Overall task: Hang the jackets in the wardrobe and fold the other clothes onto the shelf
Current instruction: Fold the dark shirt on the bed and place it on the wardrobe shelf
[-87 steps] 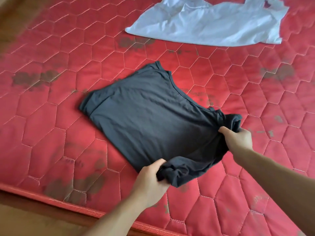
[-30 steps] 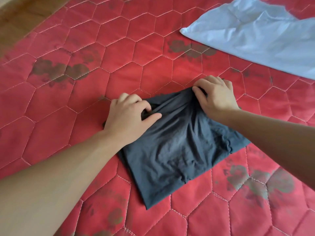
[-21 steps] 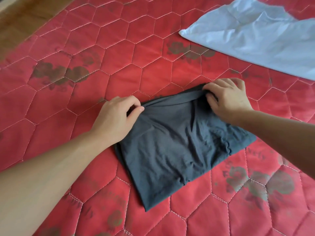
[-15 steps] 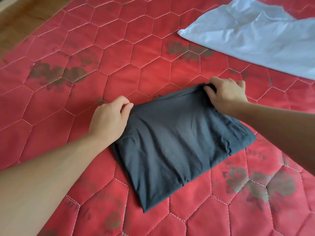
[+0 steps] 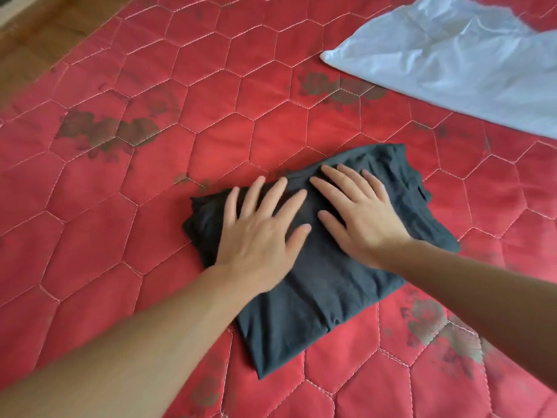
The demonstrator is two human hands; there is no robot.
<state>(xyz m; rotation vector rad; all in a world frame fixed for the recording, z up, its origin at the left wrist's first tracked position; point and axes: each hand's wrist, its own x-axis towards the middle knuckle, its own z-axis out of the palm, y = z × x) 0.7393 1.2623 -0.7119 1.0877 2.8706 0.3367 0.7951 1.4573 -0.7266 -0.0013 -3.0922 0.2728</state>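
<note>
Two bare forearms reached in from the bottom of the view, yours, crossing a red quilted mattress [image 5: 211, 122] stitched in hexagons and marked with dark blotches. Your left hand [image 5: 259, 230] and your right hand [image 5: 358, 218] lay side by side, nearly touching, palms down and fingers straight and spread, pressing flat on a dark grey garment [image 5: 316, 297]. Neither hand curled round or pinched anything.

The garment lay folded into a rough rectangle on the mattress, in the middle of the view, its near corner pointing toward you. Its far edge, beyond your fingertips, was bunched and wrinkled, while the near part lay smoother.

By its look, the fabric was thin, soft knit: light, limp and not fragile. It would likely sag and spill open if lifted by one corner. A safer hold would probably be both hands slid under the two short sides, or one flat hand beneath and the other on top, so the layers stayed stacked on the way to the shelf.

Farther off, at the upper right, a white garment [image 5: 452, 64] lay spread and creased, well apart from the grey one. At the far upper left, a strip of wooden floor [image 5: 33, 34] showed beyond the mattress edge.

No brand, label or writing could be read anywhere.
</note>
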